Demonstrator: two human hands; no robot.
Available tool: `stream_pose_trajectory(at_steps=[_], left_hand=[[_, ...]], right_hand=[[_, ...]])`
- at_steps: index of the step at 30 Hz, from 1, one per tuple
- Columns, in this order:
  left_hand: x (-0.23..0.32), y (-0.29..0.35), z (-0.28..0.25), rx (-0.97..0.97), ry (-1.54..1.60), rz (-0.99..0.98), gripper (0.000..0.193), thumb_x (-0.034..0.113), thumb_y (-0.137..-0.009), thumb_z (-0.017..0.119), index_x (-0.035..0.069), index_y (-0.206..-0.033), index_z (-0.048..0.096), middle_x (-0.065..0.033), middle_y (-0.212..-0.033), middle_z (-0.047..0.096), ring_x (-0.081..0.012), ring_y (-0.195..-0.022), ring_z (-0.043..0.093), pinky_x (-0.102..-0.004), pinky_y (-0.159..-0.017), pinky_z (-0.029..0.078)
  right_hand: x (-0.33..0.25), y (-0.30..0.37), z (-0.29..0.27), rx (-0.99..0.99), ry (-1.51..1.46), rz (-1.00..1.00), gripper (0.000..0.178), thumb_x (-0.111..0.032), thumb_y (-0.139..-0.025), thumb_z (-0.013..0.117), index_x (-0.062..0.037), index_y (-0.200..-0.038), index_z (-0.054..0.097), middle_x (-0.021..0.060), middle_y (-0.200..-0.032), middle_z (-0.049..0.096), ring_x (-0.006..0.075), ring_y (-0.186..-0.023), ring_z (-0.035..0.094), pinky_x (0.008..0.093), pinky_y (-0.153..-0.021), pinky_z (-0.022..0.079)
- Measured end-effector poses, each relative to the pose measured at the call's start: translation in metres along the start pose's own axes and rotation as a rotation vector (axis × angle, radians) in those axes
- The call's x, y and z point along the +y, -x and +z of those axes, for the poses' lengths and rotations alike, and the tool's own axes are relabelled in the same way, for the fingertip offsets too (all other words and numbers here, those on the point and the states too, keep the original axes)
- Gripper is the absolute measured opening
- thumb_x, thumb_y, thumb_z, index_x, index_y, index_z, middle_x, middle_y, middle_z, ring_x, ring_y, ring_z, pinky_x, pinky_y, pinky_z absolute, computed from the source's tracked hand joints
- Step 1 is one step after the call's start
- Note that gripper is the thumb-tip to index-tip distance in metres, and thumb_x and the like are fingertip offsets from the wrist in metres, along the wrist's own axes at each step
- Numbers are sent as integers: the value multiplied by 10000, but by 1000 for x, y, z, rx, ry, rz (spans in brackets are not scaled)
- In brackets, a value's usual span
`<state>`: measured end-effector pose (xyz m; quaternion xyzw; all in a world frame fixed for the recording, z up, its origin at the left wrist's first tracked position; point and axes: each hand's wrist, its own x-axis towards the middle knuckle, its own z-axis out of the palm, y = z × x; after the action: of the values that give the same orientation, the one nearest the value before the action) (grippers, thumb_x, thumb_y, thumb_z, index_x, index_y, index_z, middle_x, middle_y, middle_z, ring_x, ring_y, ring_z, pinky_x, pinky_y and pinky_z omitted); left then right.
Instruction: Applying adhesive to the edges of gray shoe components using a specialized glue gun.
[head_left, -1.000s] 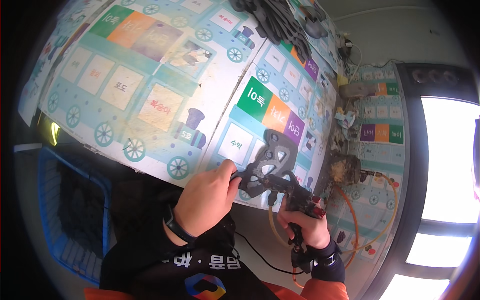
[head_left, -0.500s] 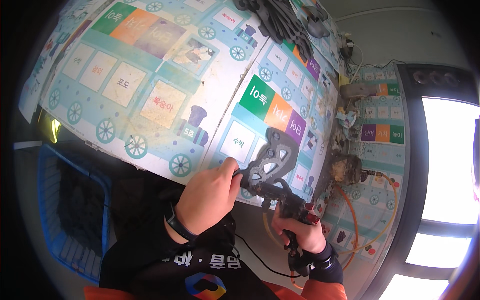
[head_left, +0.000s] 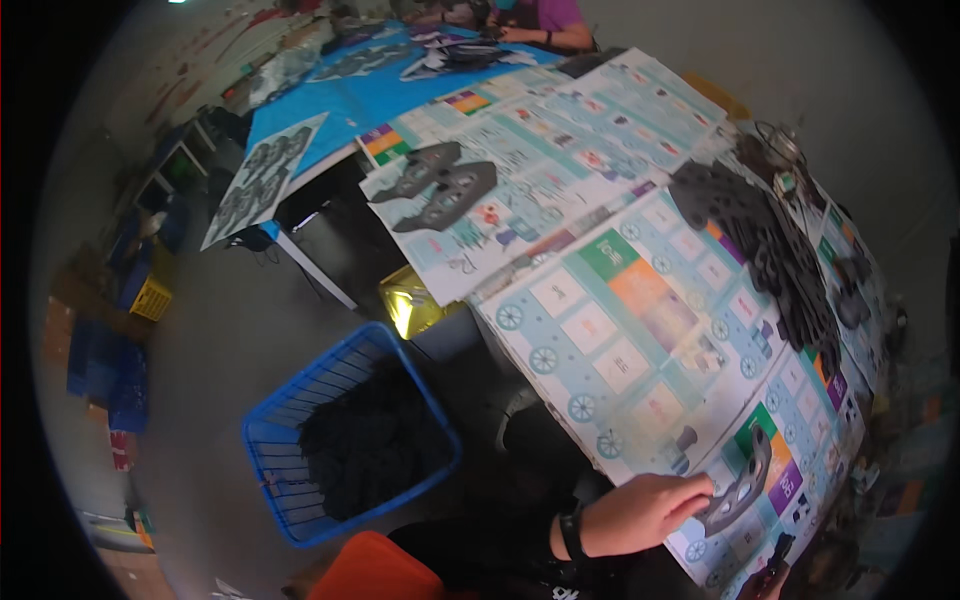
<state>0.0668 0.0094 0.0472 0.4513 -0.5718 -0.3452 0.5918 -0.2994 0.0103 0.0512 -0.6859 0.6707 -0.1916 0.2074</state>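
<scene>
My left hand [head_left: 648,514] pinches the near end of a dark grey curved piece [head_left: 746,488] with oval cutouts, its fingertips and thumb pressed together. The piece looks like foam or rubber and lies over a table covered with printed sheets [head_left: 560,345] of trains and coloured blocks. At the lower right edge, my right hand [head_left: 768,582] shows only in part, closed around a black spray gun [head_left: 780,556]. A big heap of similar dark pieces [head_left: 765,250] lies farther up the same table.
A blue plastic basket [head_left: 285,505] of dark pieces stands on the floor at left. Two more dark pieces [head_left: 455,195] lie on a neighbouring board. Beyond is a blue-topped table [head_left: 310,115], where a person in a purple sleeve [head_left: 568,25] sits. A shiny yellow box [head_left: 412,300] stands below the boards.
My view has swung left, bringing the basket and far table in. Both hands now appear farther to the lower right. The left hand keeps the piece; the spray gun is mostly out of frame.
</scene>
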Motion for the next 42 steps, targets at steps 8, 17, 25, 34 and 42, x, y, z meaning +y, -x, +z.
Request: stream_pose_trajectory(at_steps=[8,17,25,34,42], left_hand=[[-22,-37,-239,665,-138,-276,144,140,-1065,671,58,-1183,666,-37,-723,675,-104,-495,630,-236,-426,411],[-95,-18,-358,724,-604,-450,157,123,-1002,722,-12,-1072,685,-131,-675,720,-198,-523,708,-357,-470,511],[-111,23,-365,1015,-979,-397,433,310,-971,780,-49,-1146,611,-195,-826,746,-250,-593,735,-398,-559,569],[-118,35,-333,849,177,-492,291,221,-1040,713,-26,-1135,594,-146,-823,739,-165,-544,664,-252,-466,467],[-141,58,-349,1119,90,-350,265,117,-1020,725,-46,-1124,543,-198,-790,729,-200,-565,678,-278,-497,519]], right_hand=[[-4,-14,35,126,500,139,445,-208,-977,627,29,-1347,556,354,-1143,659,565,-1025,628,581,-898,536],[-11,-14,42,221,456,109,507,-352,-960,693,25,-1284,590,333,-1086,683,543,-1000,653,612,-844,542],[-14,-16,43,256,460,87,513,-389,-952,710,19,-1249,616,317,-1066,696,523,-988,662,606,-837,543],[-6,-16,48,340,493,20,546,-439,-927,743,14,-1215,641,290,-1058,712,502,-979,670,596,-839,542],[1,-16,50,376,396,-8,586,-418,-868,801,10,-1234,637,275,-1028,703,491,-964,664,576,-815,540]])
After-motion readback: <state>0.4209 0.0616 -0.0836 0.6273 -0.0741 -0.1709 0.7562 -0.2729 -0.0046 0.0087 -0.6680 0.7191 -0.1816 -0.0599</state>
